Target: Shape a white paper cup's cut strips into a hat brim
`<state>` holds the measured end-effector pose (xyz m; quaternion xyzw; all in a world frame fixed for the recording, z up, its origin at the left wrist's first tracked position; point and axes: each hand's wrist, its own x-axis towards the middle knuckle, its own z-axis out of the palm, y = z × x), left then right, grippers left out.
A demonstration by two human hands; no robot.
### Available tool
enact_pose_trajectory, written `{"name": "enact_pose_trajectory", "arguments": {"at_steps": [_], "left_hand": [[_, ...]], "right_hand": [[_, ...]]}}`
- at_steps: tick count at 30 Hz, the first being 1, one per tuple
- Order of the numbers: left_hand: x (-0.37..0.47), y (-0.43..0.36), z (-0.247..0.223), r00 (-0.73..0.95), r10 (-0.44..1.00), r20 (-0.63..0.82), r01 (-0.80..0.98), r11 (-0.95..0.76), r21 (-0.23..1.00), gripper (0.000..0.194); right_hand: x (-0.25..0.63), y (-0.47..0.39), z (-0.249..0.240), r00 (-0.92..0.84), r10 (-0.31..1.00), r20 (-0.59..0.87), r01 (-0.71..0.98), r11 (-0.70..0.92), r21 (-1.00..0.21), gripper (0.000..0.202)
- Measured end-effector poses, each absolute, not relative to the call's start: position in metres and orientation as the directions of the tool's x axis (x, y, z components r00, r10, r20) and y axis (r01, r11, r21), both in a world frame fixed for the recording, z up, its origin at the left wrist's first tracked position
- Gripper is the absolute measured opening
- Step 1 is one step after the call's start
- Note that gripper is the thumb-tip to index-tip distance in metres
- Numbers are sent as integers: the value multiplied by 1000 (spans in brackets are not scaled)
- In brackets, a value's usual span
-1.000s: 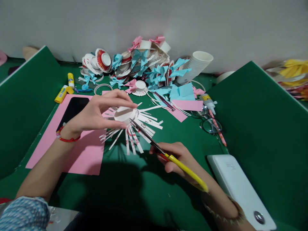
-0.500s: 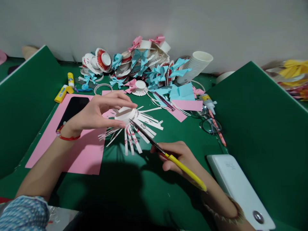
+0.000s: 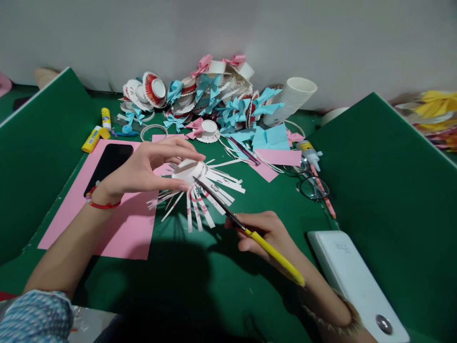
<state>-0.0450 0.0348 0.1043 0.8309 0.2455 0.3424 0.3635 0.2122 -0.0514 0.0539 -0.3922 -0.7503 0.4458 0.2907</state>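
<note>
Left hand (image 3: 144, 166) pinches a fringed paper cup (image 3: 188, 172); right hand (image 3: 275, 232) curls round yellow-handled scissors (image 3: 274, 253).

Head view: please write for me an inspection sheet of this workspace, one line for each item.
Surface: green table, pink sheet at left.
Work items: white cup with splayed strips; scissors, tip at cup.
Clutter: phone, glue sticks, glasses, stacked cups, white device, bow-trimmed paper heap.
Hands: left hand grips the cup; right hand holds the scissors.
Cables: thin white cord, type unclear.
Surroundings: green side panels, grey wall.
</note>
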Motion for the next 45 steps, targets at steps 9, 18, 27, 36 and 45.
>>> {"name": "enact_pose_trajectory", "arguments": {"at_steps": [9, 18, 27, 36, 45], "left_hand": [[-45, 34, 105, 648, 653, 392, 158, -619, 769, 45], [-45, 34, 106, 651, 648, 395, 163, -628, 761, 46], [-46, 32, 106, 643, 666, 379, 199, -623, 756, 44], [-49, 32, 113, 609, 701, 370, 290, -631, 719, 38], [-46, 32, 107, 707, 629, 324, 210, -624, 753, 59]], "right_hand": [[213, -51, 52, -526, 845, 97, 308, 295, -905, 54], [214, -51, 51, -535, 841, 81, 302, 280, -911, 51], [215, -52, 51, -523, 848, 78, 334, 289, -897, 56], [228, -45, 60, -426, 900, 96, 570, 350, -743, 58], [228, -43, 66, -484, 874, 34, 540, 330, -774, 59]]}}
